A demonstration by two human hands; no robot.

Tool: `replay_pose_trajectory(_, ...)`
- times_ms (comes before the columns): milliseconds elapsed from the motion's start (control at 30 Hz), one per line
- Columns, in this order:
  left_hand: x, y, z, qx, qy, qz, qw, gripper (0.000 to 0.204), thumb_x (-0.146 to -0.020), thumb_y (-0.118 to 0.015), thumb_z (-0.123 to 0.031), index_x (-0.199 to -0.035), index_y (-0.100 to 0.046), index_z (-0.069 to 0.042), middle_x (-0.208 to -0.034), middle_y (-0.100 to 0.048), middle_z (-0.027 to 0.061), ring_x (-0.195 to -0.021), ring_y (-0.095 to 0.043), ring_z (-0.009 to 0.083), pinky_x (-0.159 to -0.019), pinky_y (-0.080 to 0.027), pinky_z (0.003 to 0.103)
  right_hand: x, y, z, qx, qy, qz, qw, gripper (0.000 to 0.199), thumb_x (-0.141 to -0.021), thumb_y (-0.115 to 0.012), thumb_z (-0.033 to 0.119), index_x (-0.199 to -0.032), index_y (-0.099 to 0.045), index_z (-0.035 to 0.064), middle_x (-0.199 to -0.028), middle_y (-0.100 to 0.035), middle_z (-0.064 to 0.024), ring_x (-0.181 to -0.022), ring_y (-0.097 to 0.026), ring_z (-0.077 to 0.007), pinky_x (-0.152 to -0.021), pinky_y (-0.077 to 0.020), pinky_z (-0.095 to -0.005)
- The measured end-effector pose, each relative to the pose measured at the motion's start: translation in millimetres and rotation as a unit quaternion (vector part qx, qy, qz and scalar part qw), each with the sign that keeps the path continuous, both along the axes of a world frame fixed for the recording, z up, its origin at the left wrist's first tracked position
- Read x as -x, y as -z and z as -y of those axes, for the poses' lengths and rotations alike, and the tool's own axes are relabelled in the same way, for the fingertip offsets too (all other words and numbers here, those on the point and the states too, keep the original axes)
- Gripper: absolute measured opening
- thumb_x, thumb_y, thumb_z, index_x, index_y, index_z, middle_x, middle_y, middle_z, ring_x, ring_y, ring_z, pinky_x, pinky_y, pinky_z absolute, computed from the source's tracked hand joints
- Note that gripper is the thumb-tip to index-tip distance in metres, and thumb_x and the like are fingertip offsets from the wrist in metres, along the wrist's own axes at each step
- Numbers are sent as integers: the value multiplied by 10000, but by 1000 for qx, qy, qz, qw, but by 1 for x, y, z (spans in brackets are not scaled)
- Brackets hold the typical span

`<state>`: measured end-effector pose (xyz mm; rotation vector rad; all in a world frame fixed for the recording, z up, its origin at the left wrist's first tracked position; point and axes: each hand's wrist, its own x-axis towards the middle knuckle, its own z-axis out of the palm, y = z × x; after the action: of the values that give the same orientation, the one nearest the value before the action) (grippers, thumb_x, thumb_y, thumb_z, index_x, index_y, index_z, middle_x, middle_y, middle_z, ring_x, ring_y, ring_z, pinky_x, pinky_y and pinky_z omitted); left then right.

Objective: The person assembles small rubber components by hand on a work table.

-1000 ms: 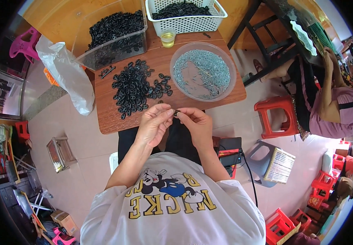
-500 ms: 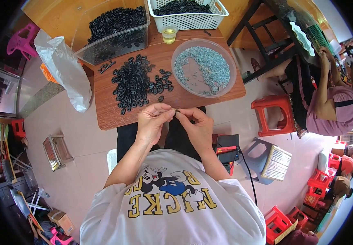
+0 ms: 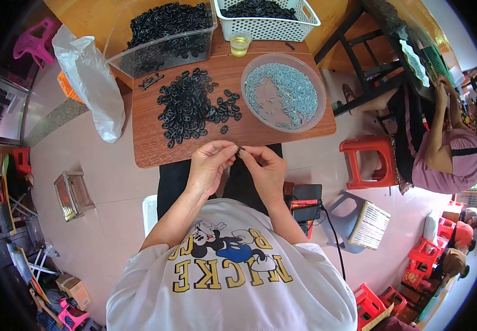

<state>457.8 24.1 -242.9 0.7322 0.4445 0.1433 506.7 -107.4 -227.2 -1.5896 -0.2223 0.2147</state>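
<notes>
My left hand [image 3: 210, 165] and my right hand [image 3: 264, 170] meet in front of the table edge, above my lap. Both are closed in a pinch on a small black piece [image 3: 241, 149] between the fingertips; most of it is covered. Beyond them, on the brown table [image 3: 156, 151], lies a heap of black oval pieces [image 3: 182, 107] with two holes each. Loose ones are scattered to its right, one close to the near edge. Right of these stands a round clear tub [image 3: 245, 107] holding many small silvery pins or screws [image 3: 303, 91].
At the back are a clear bin [image 3: 164, 62] and a white basket [image 3: 266, 27], both with black pieces. A cup of yellowish liquid [image 3: 239, 46] stands between basket and tub. A white sack [image 3: 92, 88] is at left. Rightward, a red stool [image 3: 368, 160] and a seated person [image 3: 453, 143].
The view has shifted slightly, so the table and its contents appear a little to the right. My hands stay together on the small black piece, with little finger movement.
</notes>
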Motion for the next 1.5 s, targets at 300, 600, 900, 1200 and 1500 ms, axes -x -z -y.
replay_pose_trajectory(300, 15, 9, -1, -41, 27, -44, 998, 299, -796, -654, 32, -1089, -592, 39, -848, -661, 78, -717, -610, 101, -630, -483, 188, 17, 9, 5, 66, -31, -41, 997, 129, -790, -687, 69, -893, -687, -10, -769, -673, -47, -661, -575, -54, -609, -454, -199)
replay_pose_trajectory(600, 9, 9, -13, -94, 2, -45, 995, 254, -801, -664, -3, -1048, -613, 31, -853, -668, 81, -692, -604, 99, -611, -479, 209, 12, 22, 1, -74, -20, -127, 989, 102, -822, -655, 26, -904, -667, -33, -801, -661, -38, -711, -592, -71, -659, -462, -183)
replay_pose_trajectory(900, -35, 15, -20, -744, -16, -21, 667, 201, -802, -660, -84, -961, -619, 33, -841, -523, 170, -726, -573, 348, -626, -475, 401, 3, 20, 4, -107, -4, -119, 987, 108, -822, -652, 22, -920, -662, -22, -803, -651, -25, -712, -571, -57, -662, -455, -179)
replay_pose_trajectory(1200, -37, -1, -21, -728, 27, -21, 684, 187, -812, -630, -44, -974, -607, 46, -873, -558, 189, -756, -602, 340, -658, -496, 395, -6, 24, 8, -124, -9, -136, 983, 124, -818, -647, 14, -939, -656, -5, -844, -659, -45, -759, -619, -101, -658, -447, -201)
replay_pose_trajectory(1500, -10, -2, -31, 1, -7, -35, 999, 227, -851, -598, -2, -1058, -572, 89, -1015, -621, 201, -981, -629, 302, -815, -557, 340, -13, 6, -5, -113, -47, -97, 988, 120, -817, -662, 51, -917, -673, -15, -770, -656, -21, -666, -580, -64, -606, -451, -180)
